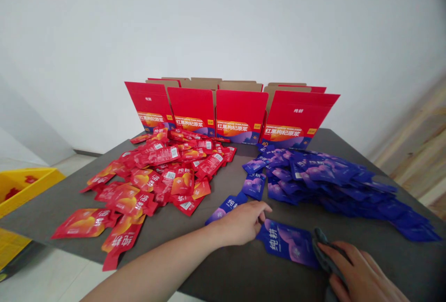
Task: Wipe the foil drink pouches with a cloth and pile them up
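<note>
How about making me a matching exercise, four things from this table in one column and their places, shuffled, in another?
Things:
1. Gray cloth
2. Nearest blue pouch
3. Red pouches
4. Open boxes

Places:
A. In a row along the back of the table
B. Lying between the left hand and the right hand
C. In the right hand
D. Heaped on the left side of the table

Pairs: 1-C, 2-B, 3-D, 4-A
</note>
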Demonstrator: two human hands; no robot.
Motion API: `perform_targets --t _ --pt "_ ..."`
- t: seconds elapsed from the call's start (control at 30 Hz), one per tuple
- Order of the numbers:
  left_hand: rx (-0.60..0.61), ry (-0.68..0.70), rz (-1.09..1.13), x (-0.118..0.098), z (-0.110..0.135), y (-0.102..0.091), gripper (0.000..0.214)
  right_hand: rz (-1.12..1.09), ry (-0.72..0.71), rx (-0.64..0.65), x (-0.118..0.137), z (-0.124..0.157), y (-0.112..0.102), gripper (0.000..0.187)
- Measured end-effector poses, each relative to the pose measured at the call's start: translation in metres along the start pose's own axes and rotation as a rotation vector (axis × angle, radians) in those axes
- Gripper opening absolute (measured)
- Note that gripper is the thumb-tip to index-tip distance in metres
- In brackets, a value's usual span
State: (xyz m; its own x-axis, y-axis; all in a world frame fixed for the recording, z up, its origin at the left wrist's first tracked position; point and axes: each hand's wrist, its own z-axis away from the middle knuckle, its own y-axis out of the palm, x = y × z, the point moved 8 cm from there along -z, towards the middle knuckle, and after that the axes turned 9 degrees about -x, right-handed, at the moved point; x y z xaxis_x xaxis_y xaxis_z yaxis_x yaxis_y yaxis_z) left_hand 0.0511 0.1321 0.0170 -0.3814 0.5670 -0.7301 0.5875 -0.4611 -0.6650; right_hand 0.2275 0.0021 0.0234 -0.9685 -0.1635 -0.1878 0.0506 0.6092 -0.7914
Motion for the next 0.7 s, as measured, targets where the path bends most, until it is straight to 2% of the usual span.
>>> perform_targets --t 0.1,0.27,0.37,0.43,0.53,0.7 --pt "-0.019 0.018 0.010 0.000 0.000 0.000 0.049 -0.001 0.066 0.015 0.004 -0.019 -0.006 0.036" --pt "-0.033 0.050 0.040 -0.001 -0.001 -0.001 0.047 -0.153 0.064 0.109 0.063 -0.058 -0.005 0.046" --pt "-0.022 0.053 0.052 -0.001 -0.001 -0.001 0.048 -0.158 0.095 0.176 0.074 -0.063 0.005 0.050" --pt "-0.023 0.046 0.053 0.000 -0.001 0.000 0.049 -0.138 0.121 0.205 0.066 -0.056 0.011 0.046" --pt "-0.028 0.011 0.058 0.003 -0.001 0.001 0.048 -0.098 0.186 0.233 0.038 -0.040 0.018 0.041" --pt "0.022 -0.136 0.097 0.010 -0.002 0.004 0.044 -0.123 0.298 0.284 0.001 -0.018 0.029 0.038"
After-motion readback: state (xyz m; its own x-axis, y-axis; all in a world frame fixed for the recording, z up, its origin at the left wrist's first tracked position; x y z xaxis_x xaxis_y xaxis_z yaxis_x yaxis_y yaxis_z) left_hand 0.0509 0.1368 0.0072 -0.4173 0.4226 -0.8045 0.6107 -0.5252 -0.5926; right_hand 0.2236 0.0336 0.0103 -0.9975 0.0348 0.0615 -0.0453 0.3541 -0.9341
